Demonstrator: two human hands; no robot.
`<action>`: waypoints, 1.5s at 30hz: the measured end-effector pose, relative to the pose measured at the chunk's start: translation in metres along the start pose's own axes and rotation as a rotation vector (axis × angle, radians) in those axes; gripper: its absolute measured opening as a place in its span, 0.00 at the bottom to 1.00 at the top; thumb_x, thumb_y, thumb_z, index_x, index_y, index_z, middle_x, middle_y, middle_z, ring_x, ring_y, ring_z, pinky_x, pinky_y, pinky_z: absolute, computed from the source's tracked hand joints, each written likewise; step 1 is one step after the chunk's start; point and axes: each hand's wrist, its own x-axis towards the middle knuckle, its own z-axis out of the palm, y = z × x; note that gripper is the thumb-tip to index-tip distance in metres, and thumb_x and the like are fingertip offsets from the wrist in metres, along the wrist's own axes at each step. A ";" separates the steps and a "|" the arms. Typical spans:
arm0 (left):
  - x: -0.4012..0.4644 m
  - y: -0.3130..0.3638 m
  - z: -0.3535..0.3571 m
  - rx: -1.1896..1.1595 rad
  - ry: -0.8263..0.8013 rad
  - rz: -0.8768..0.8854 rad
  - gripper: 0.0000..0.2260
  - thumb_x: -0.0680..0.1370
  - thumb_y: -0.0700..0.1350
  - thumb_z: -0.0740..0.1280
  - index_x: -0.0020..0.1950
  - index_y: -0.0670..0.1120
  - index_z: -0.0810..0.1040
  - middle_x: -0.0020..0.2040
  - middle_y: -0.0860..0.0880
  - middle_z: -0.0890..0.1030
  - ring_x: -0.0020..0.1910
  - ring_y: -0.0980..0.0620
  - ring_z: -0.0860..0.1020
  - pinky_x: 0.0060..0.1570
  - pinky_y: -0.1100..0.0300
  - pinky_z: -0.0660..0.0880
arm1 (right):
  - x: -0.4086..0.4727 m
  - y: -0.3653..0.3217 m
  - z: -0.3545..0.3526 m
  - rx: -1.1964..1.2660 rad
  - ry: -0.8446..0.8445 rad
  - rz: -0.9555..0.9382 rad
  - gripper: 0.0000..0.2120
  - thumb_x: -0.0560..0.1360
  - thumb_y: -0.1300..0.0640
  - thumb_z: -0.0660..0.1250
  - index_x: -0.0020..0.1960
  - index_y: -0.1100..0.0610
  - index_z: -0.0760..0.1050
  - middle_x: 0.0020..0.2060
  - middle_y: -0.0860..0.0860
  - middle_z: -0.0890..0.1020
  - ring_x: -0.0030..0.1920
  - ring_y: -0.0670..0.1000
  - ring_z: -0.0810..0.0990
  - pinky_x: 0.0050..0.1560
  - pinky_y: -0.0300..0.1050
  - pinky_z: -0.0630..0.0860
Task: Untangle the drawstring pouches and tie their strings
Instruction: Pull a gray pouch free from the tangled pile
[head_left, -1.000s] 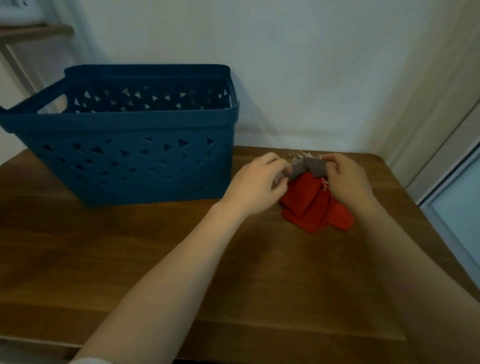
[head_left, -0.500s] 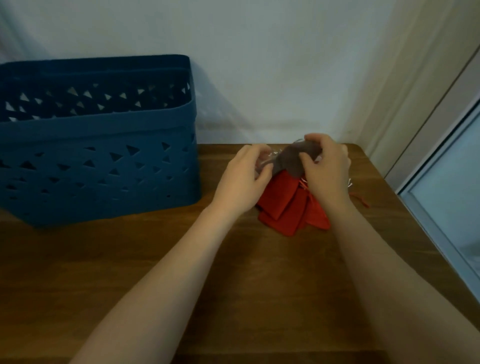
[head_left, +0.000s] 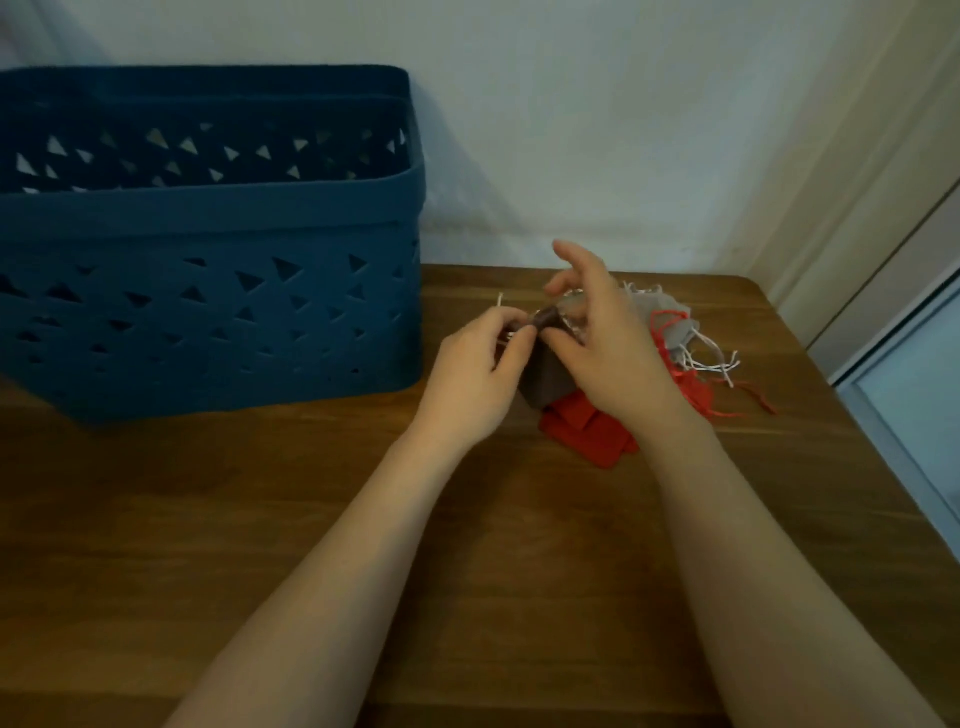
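A brown wooden table (head_left: 311, 519) with visible grain and a soft, low sheen. A dark blue plastic basket (head_left: 208, 312), matt, pierced with triangular holes. Matt red cloth pouches (head_left: 582, 431), a matt grey-brown cloth pouch (head_left: 545, 382), thin white strings (head_left: 711, 364). A smooth, matt pale wall (head_left: 571, 130).

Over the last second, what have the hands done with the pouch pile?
The left hand and right hand have lifted the brown fabric drawstring pouch clear of the red fabric pouches; the left now pinches its gathered top. The right hand's upper fingers have opened. A grey pouch with white strings has come into view behind. The blue plastic basket and wooden table stayed put.
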 end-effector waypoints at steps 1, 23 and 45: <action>0.000 -0.001 0.000 0.008 0.026 0.000 0.10 0.81 0.47 0.58 0.59 0.48 0.75 0.49 0.54 0.78 0.45 0.63 0.75 0.43 0.74 0.71 | 0.000 0.001 0.001 -0.079 0.001 0.028 0.25 0.75 0.63 0.66 0.70 0.52 0.64 0.54 0.48 0.75 0.52 0.47 0.76 0.53 0.39 0.71; -0.010 -0.016 -0.019 -0.383 -0.083 -0.280 0.16 0.82 0.49 0.57 0.35 0.51 0.73 0.46 0.43 0.77 0.47 0.46 0.76 0.53 0.53 0.73 | -0.010 0.008 0.001 1.002 0.200 0.391 0.20 0.78 0.59 0.59 0.27 0.55 0.69 0.28 0.53 0.71 0.35 0.45 0.77 0.41 0.44 0.69; -0.021 0.035 -0.030 -1.096 0.199 -0.591 0.13 0.79 0.46 0.64 0.35 0.45 0.71 0.36 0.50 0.83 0.25 0.59 0.72 0.20 0.71 0.61 | -0.030 -0.023 0.012 0.662 0.174 0.420 0.17 0.80 0.52 0.59 0.35 0.57 0.74 0.25 0.49 0.73 0.27 0.46 0.71 0.29 0.38 0.69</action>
